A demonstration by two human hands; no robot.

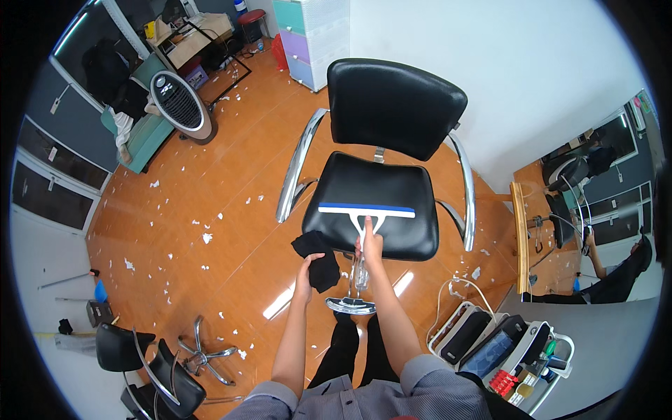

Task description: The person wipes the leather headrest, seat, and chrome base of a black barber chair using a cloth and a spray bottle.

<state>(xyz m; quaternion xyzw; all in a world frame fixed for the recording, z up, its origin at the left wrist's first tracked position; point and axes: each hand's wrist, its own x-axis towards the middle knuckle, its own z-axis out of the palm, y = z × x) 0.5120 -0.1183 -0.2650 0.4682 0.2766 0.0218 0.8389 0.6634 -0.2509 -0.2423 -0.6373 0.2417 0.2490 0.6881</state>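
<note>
A black padded salon chair (375,199) with chrome armrests and a footrest faces me. My right hand (370,247) grips the handle of a white squeegee (367,212) with a blue blade, its head over the front half of the seat. A clear bottle-like part hangs below that hand. To the left, in front of the seat's left corner, my left hand (306,273) holds a bunched black cloth (321,262).
White scraps litter the orange tiled floor (210,184). A white trolley (546,388) with pouches and small items stands at lower right, below a wall mirror (520,236). Other black chairs (178,378) are at lower left; an oval fan unit (181,105) stands by a green sofa (144,136).
</note>
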